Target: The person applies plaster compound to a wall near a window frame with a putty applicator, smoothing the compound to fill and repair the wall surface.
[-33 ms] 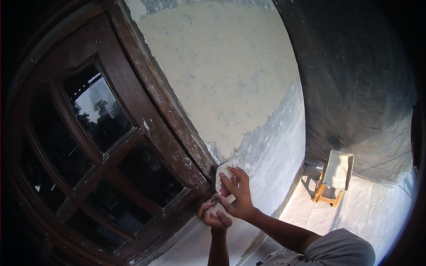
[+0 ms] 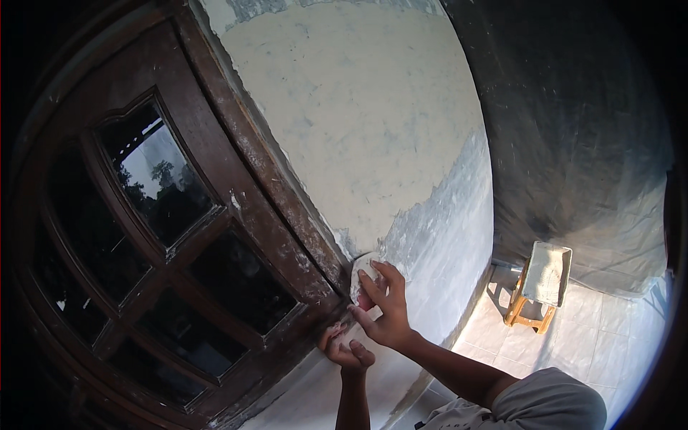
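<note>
My right hand [image 2: 387, 315] grips a pale, putty-smeared flat scraper [image 2: 364, 271] with a reddish part showing under the fingers. Its upper edge is at the wall [image 2: 351, 122], close beside the brown wooden door frame [image 2: 287, 208]. Lower and slightly to the left, my left hand [image 2: 347, 349] is turned up with its fingers curled and whitish smears on them. What lies inside those fingers, if anything, cannot be made out. Cream putty covers the wall's upper part; below its ragged edge shows a grey-white surface.
On the left stands a dark wooden door [image 2: 172, 265] with glass panes. A dark plastic sheet [image 2: 566, 143] hangs at the right. Below it, a putty-stained tray [image 2: 547, 276] rests on a wooden stool [image 2: 527, 312] on the tiled floor [image 2: 573, 351].
My right hand and the scraper have shifted slightly upward along the wall, a little away from my left hand. The left hand has stayed in place.
</note>
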Available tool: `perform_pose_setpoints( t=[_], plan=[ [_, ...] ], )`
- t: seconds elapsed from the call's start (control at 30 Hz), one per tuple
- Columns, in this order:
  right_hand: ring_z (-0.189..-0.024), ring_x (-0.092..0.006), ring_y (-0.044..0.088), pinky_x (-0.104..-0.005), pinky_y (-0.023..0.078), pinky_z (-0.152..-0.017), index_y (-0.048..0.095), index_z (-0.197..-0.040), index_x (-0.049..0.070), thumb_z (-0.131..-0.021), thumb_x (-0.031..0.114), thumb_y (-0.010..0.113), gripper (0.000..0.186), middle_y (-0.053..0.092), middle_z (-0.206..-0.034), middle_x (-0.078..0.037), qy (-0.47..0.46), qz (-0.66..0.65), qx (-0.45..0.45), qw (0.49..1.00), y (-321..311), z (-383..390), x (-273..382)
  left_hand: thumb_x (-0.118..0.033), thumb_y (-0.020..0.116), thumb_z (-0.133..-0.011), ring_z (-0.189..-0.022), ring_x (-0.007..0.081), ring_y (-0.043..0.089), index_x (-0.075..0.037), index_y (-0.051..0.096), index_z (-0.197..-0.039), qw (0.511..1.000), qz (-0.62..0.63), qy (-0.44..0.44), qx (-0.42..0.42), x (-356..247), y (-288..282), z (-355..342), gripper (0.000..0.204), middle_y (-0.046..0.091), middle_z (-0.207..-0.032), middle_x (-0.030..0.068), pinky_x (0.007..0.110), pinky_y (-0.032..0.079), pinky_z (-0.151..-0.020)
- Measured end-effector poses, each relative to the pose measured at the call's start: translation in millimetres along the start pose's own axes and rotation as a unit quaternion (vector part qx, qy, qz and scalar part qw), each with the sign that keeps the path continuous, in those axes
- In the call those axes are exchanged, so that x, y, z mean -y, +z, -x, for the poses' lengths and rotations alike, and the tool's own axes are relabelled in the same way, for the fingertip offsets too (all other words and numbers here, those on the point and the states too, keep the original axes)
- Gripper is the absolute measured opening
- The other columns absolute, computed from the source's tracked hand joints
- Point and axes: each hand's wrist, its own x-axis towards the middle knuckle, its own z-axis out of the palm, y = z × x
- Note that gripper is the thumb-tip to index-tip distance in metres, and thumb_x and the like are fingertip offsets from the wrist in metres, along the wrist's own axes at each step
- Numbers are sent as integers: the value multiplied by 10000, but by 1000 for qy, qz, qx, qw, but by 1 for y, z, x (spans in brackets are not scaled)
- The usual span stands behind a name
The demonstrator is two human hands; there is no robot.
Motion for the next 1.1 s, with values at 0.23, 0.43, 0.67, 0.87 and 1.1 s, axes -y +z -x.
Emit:
perform_pose_setpoints(
  t=[0.23, 0.43, 0.67, 0.87, 1.1],
  plan=[
    [-1358, -418, 393, -459, 402, -1068, 610, -1381, 69, -746, 120, 851, 681, 404, -1487, -220, 31, -19, 9, 999, 6, 8, -7, -165, 427, -980, -1074, 283, 495, 10, 330, -1260, 1000, 6, 3, -4, -2, 0, -1, 344, 369, -1283, 224, 425, 505, -937],
    [-1327, -418, 433, -476, 417, -1070, 593, -1402, 71, -758, 114, 844, 693, 405, -1495, -213, 75, -44, -43, 995, -7, -20, -14, -151, 431, -973, -1069, 280, 497, 14, 330, -1266, 1000, -5, 5, 10, -2, -1, 1, 352, 372, -1282, 227, 431, 499, -951],
    [-1361, -441, 375, -498, 373, -1096, 615, -1382, 85, -745, 132, 842, 678, 401, -1488, -221, -11, -29, 38, 999, 3, 14, 2, -172, 425, -999, -1072, 274, 506, 15, 340, -1243, 999, 37, -19, -16, -10, 0, -7, 319, 375, -1281, 219, 407, 507, -936],
    [-1328, -472, 376, -542, 363, -1087, 587, -1398, 73, -776, 165, 821, 671, 401, -1478, -237, 26, -20, -32, 999, 5, -26, -3, -241, 422, -1015, -1079, 270, 511, 1, 346, -1225, 998, 30, -40, -34, -11, 2, -10, 329, 382, -1272, 211, 383, 544, -873],
    [-1359, -468, 376, -546, 361, -1115, 638, -1353, 93, -734, 171, 872, 666, 424, -1467, -237, -3, -1, 21, 1000, -1, 8, 3, -264, 419, -984, -1056, 251, 510, -19, 337, -1247, 978, 128, -134, -98, -18, -6, -16, 369, 386, -1264, 186, 358, 548, -843]
  ],
)
